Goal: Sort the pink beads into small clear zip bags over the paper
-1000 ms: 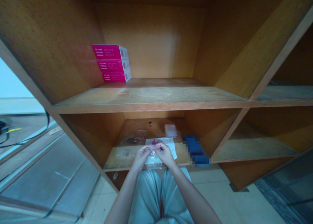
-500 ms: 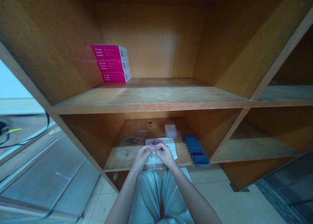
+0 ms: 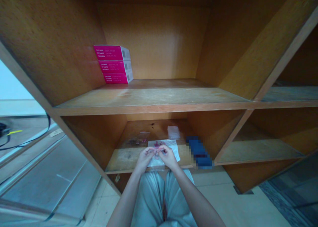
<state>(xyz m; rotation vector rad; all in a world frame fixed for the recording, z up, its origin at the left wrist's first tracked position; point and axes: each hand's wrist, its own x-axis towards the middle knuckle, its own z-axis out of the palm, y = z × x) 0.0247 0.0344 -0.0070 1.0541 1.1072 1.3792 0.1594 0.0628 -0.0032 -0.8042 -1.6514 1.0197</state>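
Observation:
My left hand (image 3: pixel 144 158) and my right hand (image 3: pixel 168 157) meet above a white sheet (image 3: pixel 176 151) on the lower shelf. Fingers of both are closed and pinched together, fingertip to fingertip. Whatever sits between them is too small to make out. Small dark pink pieces (image 3: pixel 159 143) lie on the sheet just beyond my fingertips. A clear plastic bag (image 3: pixel 143 138) with a few pink pieces in it lies to the left, and a whitish clear bag (image 3: pixel 173 132) lies behind the sheet to the right. Under my wrists, clear plastic (image 3: pixel 156 168) shows at the shelf's front edge.
Three pink boxes (image 3: pixel 114 66) are stacked on the upper shelf (image 3: pixel 159 96) at left. A blurred-out blue item (image 3: pixel 200 152) lies right of the sheet, near the compartment's side wall (image 3: pixel 216 131). My knees (image 3: pixel 155 190) are below the shelf edge. Framed panels (image 3: pixel 67 177) stand at left.
My fingertips have shifted very slightly over the sheet, both hands still pinched together. Everything else looks the same.

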